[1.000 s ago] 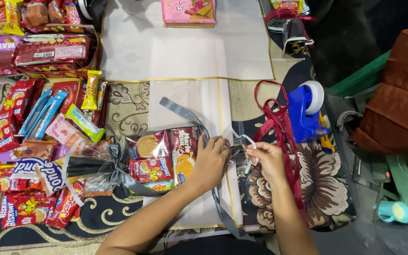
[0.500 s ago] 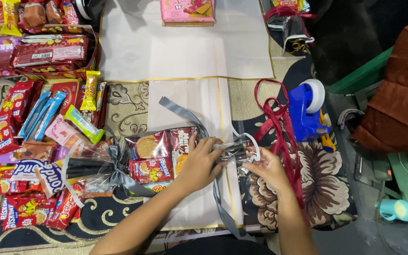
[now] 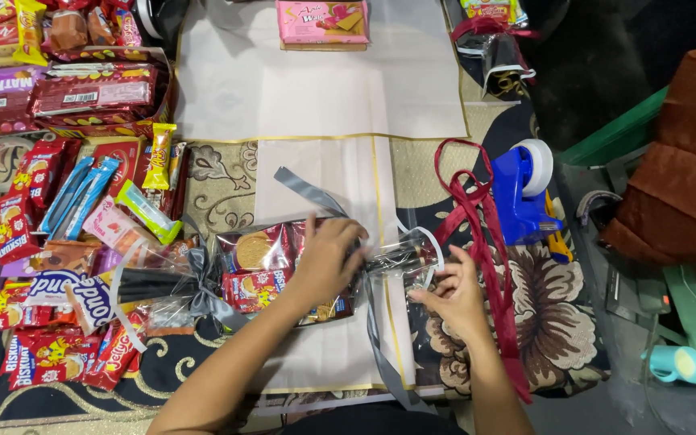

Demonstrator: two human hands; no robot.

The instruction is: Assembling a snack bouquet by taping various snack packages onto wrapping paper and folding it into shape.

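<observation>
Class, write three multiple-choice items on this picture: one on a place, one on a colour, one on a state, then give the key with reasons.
1. Where is the tape dispenser?
A. right of the red ribbon
B. on the pink box
C. among the snacks at left

2. What colour is the ribbon under the left hand?
A. gold
B. grey
C. green

3. What is the right hand doing?
A. resting flat
B. pinching the clear wrap's gathered end
C. holding scissors

Key: A, it stands past the ribbon; B, grey ribbon runs beneath; B, fingers touch the wrap.
</observation>
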